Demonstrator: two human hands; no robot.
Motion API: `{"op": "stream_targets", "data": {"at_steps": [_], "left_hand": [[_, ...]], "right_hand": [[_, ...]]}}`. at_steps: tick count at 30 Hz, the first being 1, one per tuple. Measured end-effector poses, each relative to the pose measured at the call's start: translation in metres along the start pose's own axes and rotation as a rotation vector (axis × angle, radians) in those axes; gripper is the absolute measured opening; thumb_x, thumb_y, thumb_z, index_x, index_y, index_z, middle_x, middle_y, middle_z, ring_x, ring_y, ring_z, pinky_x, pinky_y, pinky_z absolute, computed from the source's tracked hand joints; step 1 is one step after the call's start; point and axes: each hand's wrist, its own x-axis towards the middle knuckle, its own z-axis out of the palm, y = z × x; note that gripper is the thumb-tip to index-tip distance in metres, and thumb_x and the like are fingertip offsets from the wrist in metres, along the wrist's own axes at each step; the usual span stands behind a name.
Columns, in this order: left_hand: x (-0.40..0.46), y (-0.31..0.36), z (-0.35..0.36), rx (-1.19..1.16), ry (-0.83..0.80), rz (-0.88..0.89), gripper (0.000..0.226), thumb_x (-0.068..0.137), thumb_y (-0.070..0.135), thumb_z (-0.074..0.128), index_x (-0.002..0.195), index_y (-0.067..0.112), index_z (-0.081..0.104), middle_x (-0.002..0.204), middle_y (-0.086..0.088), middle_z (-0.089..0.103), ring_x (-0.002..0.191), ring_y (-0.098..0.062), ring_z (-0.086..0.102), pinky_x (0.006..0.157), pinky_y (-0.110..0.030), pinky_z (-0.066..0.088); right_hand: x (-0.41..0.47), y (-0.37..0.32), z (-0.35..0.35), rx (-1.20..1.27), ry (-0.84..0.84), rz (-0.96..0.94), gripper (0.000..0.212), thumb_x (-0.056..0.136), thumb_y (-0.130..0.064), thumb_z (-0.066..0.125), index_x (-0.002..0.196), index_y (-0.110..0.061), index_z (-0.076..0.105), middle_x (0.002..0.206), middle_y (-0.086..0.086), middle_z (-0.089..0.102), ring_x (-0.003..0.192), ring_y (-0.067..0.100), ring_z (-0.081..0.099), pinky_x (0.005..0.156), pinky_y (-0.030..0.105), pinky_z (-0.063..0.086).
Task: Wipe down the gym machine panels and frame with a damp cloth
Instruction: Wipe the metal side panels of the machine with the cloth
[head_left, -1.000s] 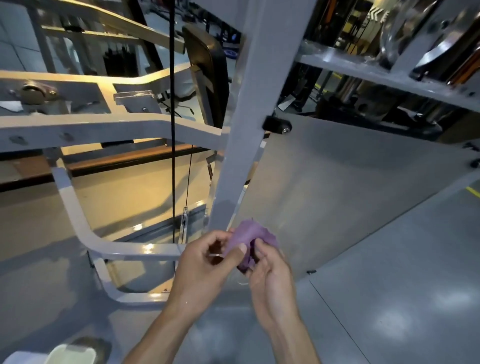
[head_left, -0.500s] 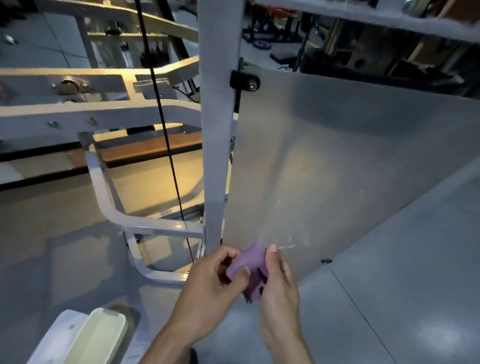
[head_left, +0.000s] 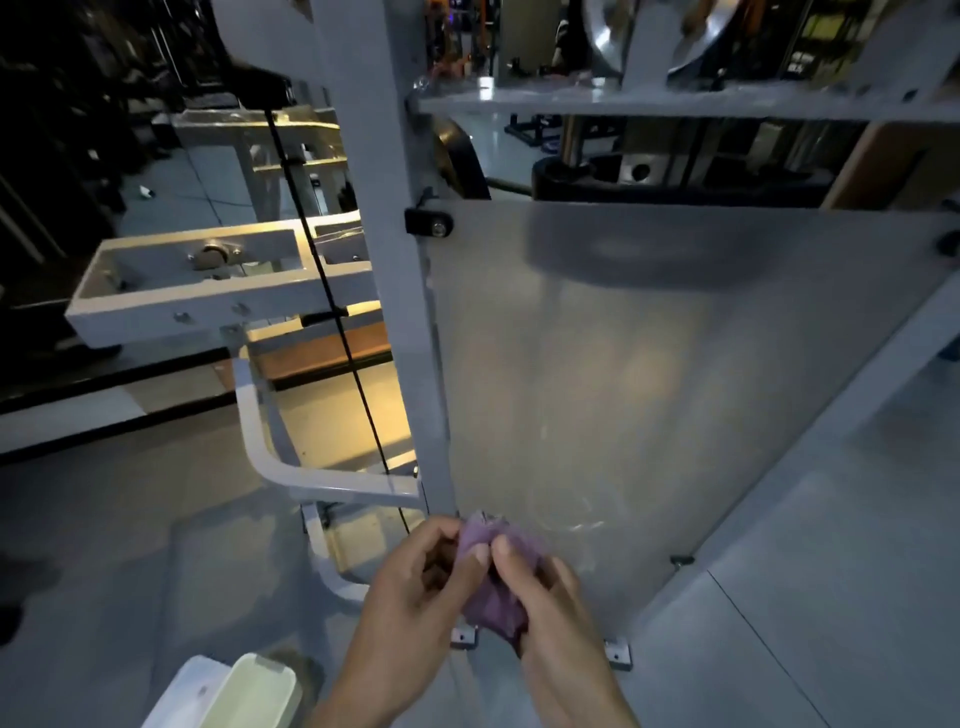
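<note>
Both hands: left hand (head_left: 415, 587) and right hand (head_left: 545, 597) pinch the purple cloth (head_left: 493, 597), likely refolding it.
Panel: grey panel (head_left: 649, 389) just beyond, unwiped.

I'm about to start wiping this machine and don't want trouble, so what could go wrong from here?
1. The purple cloth is bunched small between the left hand and right hand; wiped like that, it would likely leave streaks on the big grey panel.
2. The black cable runs close beside the upright post; cloth or fingers could snag on it.
3. The tub sits by the feet and could be kicked.
</note>
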Motion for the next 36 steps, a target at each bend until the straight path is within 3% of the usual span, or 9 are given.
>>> {"op": "stream_targets", "data": {"at_steps": [3,10,16,18,22,25,29,33,36], "left_hand": [[0.002,-0.001,-0.003,0.032,0.045,0.018,0.004,0.09,0.037,0.072,0.093,0.036,0.074,0.088,0.0,0.076,0.078,-0.012,0.069,0.069,-0.024,0.054],[0.003,-0.034,-0.025,0.062,0.173,-0.04,0.032,0.072,0.062,0.068,0.094,0.04,0.075,0.089,-0.003,0.078,0.079,-0.014,0.072,0.07,-0.031,0.058],[0.017,-0.055,-0.046,0.073,0.148,-0.094,0.018,0.079,0.044,0.073,0.095,0.037,0.077,0.088,-0.004,0.079,0.08,-0.018,0.073,0.076,-0.039,0.061],[0.029,-0.066,-0.051,0.081,0.11,-0.1,0.019,0.08,0.038,0.071,0.098,0.038,0.076,0.093,-0.002,0.079,0.086,-0.019,0.075,0.08,-0.041,0.06],[0.059,-0.088,-0.06,0.109,0.097,-0.101,0.019,0.093,0.032,0.076,0.104,0.047,0.073,0.1,0.009,0.077,0.095,-0.009,0.071,0.077,-0.02,0.055],[0.083,-0.09,-0.062,0.188,0.064,0.006,0.028,0.094,0.031,0.067,0.108,0.054,0.07,0.106,0.016,0.074,0.102,-0.006,0.068,0.081,-0.019,0.055],[0.11,-0.085,-0.063,0.365,0.048,0.286,0.031,0.096,0.049,0.054,0.125,0.055,0.064,0.131,0.032,0.06,0.123,0.001,0.058,0.088,-0.015,0.048],[0.133,-0.1,-0.056,0.492,0.041,0.477,0.046,0.104,0.044,0.052,0.149,0.05,0.046,0.154,0.037,0.038,0.143,0.009,0.038,0.106,-0.024,0.04],[0.141,-0.116,-0.048,0.558,0.061,0.574,0.06,0.101,0.038,0.059,0.157,0.041,0.039,0.162,0.031,0.03,0.148,0.009,0.031,0.112,-0.012,0.033]], "right_hand": [[0.002,-0.007,0.001,-0.003,-0.026,0.051,0.012,0.078,-0.013,0.08,0.082,-0.002,0.08,0.09,0.024,0.075,0.075,0.028,0.074,0.058,0.038,0.061],[0.023,0.002,-0.001,-0.224,-0.078,0.173,0.042,0.074,-0.024,0.089,0.107,-0.009,0.069,0.094,0.011,0.076,0.082,0.03,0.076,0.058,0.043,0.061],[0.044,0.031,0.006,-0.15,-0.072,0.195,0.049,0.064,-0.009,0.083,0.111,-0.001,0.071,0.099,0.025,0.075,0.083,0.036,0.074,0.066,0.041,0.062],[0.059,0.036,0.002,-0.2,0.043,0.071,0.041,0.061,-0.011,0.084,0.1,-0.001,0.075,0.092,0.025,0.075,0.078,0.029,0.072,0.064,0.037,0.061],[0.085,0.018,-0.002,-0.452,0.297,-0.246,0.042,0.067,-0.035,0.094,0.094,-0.009,0.075,0.086,0.006,0.079,0.077,0.012,0.069,0.07,0.022,0.057],[0.099,-0.007,0.001,-0.635,0.411,-0.536,0.023,0.078,-0.011,0.086,0.093,-0.022,0.074,0.086,-0.007,0.078,0.075,0.002,0.07,0.071,0.012,0.051],[0.114,-0.038,0.016,-1.052,0.489,-0.984,0.032,0.079,-0.015,0.086,0.092,-0.038,0.068,0.098,-0.018,0.066,0.09,-0.002,0.065,0.077,0.007,0.044],[0.135,-0.047,0.027,-1.248,0.497,-1.391,0.033,0.073,0.001,0.083,0.102,-0.014,0.077,0.102,0.004,0.065,0.094,0.021,0.061,0.087,0.016,0.044],[0.152,-0.049,0.034,-1.305,0.437,-1.606,0.02,0.085,0.002,0.073,0.102,-0.007,0.079,0.1,0.011,0.067,0.091,0.03,0.06,0.087,0.024,0.045]]}}
